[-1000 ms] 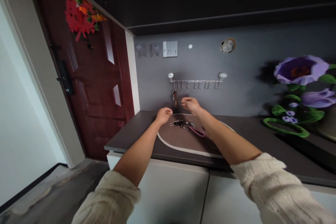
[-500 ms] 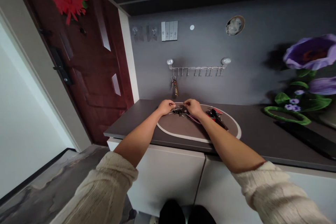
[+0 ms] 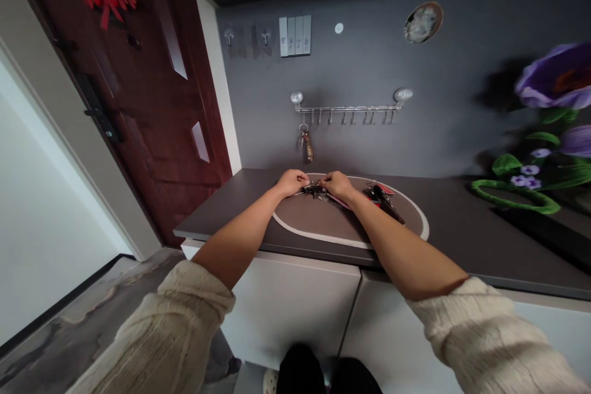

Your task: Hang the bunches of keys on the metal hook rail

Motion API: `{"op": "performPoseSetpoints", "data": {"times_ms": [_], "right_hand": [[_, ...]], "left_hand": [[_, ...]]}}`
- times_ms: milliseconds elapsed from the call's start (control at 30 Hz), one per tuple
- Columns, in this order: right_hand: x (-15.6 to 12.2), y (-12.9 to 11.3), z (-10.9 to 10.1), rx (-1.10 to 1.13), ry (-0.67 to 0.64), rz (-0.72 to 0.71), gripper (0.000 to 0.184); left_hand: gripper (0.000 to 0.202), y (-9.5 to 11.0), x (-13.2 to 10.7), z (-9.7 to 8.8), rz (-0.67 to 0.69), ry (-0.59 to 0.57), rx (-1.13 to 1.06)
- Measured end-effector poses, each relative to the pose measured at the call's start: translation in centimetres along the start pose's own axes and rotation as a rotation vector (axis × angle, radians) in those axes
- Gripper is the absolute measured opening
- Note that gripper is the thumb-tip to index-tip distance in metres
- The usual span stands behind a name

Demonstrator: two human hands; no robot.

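Observation:
A bunch of keys lies low over the brown oval mat, between my two hands. My left hand is closed in a pinch at the left side of the bunch. From the right, my right hand pinches the same bunch, its fingertips close to those of my left hand. A pinkish strap runs out beneath my right hand and is partly hidden by the wrist. Further right on the mat lies another group of keys with dark and red pieces.
On the grey wall, a clear hook rail carries one keyring with a brown tag at its left end. Purple flowers with a green looped stem stand at the right. A dark red door is at the left.
My hands have come closer together over the bunch of keys, the right one moving left. The camera view has shifted slightly.

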State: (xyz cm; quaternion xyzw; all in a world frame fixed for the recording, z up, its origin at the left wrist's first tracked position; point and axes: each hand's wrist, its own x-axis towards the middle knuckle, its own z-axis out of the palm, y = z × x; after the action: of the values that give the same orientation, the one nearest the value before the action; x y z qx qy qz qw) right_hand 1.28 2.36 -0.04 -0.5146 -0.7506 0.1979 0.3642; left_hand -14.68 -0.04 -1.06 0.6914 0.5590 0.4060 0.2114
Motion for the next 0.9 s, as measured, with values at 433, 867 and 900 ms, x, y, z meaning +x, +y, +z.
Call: {"op": "performPoseSetpoints", "data": {"times_ms": [433, 867, 900], "right_hand": [[-0.2, -0.3, 0.1, 0.108, -0.039, -0.163, 0.007], [0.3, -0.5, 0.3, 0.387, 0.007, -0.180, 0.002], [0.3, -0.5, 0.3, 0.408, 0.006, -0.178, 0.001]], "left_hand": [[0.016, 0.7, -0.4, -0.2, -0.019, 0.023, -0.097], [0.018, 1.8, -0.7, -0.8, 0.141, 0.098, -0.059], [0.019, 1.9, -0.8, -0.9, 0.159, 0.107, -0.040]]}}
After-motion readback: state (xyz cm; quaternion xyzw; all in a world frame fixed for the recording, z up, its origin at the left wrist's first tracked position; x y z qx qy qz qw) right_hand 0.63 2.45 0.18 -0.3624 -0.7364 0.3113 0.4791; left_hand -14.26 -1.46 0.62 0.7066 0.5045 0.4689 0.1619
